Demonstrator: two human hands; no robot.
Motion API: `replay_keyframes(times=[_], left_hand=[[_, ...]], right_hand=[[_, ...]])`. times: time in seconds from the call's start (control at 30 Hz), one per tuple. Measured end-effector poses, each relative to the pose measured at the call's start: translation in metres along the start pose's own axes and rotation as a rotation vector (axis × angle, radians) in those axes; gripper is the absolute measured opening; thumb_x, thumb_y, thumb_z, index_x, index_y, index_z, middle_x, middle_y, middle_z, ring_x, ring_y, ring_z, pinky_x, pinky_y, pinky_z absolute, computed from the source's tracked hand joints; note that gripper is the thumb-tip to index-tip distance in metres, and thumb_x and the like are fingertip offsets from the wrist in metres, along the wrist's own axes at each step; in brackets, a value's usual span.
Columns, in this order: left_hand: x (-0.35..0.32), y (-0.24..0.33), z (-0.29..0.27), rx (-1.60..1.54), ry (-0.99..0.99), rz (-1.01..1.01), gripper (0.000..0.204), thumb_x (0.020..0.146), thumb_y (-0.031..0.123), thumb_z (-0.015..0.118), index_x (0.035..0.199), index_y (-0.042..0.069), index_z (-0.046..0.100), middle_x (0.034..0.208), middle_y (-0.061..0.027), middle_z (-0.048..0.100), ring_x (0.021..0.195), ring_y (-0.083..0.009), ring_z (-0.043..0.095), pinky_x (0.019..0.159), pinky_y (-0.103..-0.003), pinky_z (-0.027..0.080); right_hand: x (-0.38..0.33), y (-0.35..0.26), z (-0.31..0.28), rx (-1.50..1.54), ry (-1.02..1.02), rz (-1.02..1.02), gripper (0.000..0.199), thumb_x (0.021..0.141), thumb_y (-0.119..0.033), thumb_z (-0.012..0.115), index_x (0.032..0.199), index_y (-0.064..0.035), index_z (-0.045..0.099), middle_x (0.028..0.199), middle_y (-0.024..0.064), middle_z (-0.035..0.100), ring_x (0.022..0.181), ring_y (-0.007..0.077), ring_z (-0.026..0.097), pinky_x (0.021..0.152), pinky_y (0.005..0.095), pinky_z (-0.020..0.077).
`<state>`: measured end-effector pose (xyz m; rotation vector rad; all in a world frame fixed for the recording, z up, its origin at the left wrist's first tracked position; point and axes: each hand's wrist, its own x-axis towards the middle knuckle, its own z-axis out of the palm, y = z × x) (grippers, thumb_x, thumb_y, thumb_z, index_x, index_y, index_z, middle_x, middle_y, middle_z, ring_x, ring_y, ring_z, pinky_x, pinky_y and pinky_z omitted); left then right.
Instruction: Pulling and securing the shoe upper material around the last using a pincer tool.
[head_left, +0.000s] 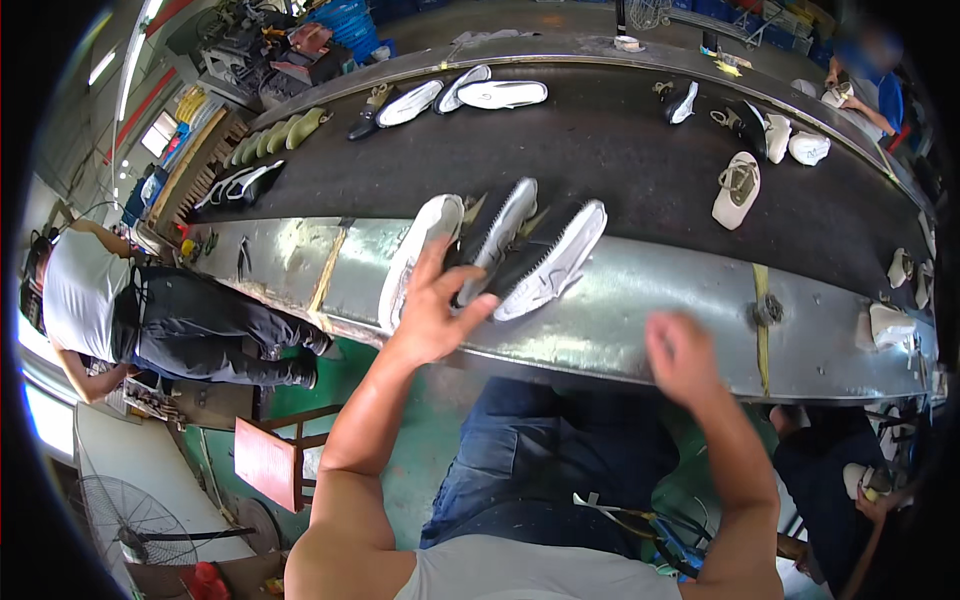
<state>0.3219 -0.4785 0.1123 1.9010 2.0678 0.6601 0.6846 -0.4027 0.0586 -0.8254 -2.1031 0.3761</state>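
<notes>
Three shoes lie side by side across the metal edge and the dark belt in front of me, white soles facing up or sideways: a left shoe [423, 240], a middle dark one [513, 215] and a right dark one [560, 262] with white stitching along its rim. Over the left and middle shoes rests my left hand [436, 312], its fingers spread and the fingertips against them. Off to the right, my right hand [682, 358] hovers above the metal edge, apart from any shoe. Its fingers look curled but are blurred by motion.
More shoes [503, 94] sit along the belt [600, 150], with a beige shoe [737, 190] to the right. Yellow tape [761, 330] crosses the metal edge [640, 280]. A person [150, 310] stands at left; others work at right. A wooden chair [268, 462] stands below left.
</notes>
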Motion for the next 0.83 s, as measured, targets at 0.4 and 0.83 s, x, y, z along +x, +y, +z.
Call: replay_keyframes(times=[0.4,0.83], left_hand=[[-0.011,-0.127,-0.015,-0.723,0.509,-0.331,0.055,0.092,0.038,0.070,0.128,-0.003,0.060,0.113,-0.0115,0.067,0.103,-0.0181,0.062,0.088,-0.033,0.049],[-0.235,0.004,0.124,-0.762,-0.152,-0.120,0.066,0.090,0.023,0.071,0.146,0.001,0.043,0.140,-0.0148,0.053,0.129,-0.0202,0.050,0.109,-0.037,0.037]], right_hand=[[-0.278,-0.099,-0.030,-0.122,-0.857,0.394,0.048,0.079,-0.036,0.078,0.111,-0.0044,0.062,0.106,0.0156,0.062,0.102,0.0339,0.064,0.086,0.0447,0.0539],[-0.328,-0.068,-0.061,0.998,-0.516,1.258,0.049,0.078,-0.010,0.079,0.119,-0.0047,0.053,0.093,0.0042,0.058,0.075,0.0146,0.061,0.067,0.0278,0.0528]])
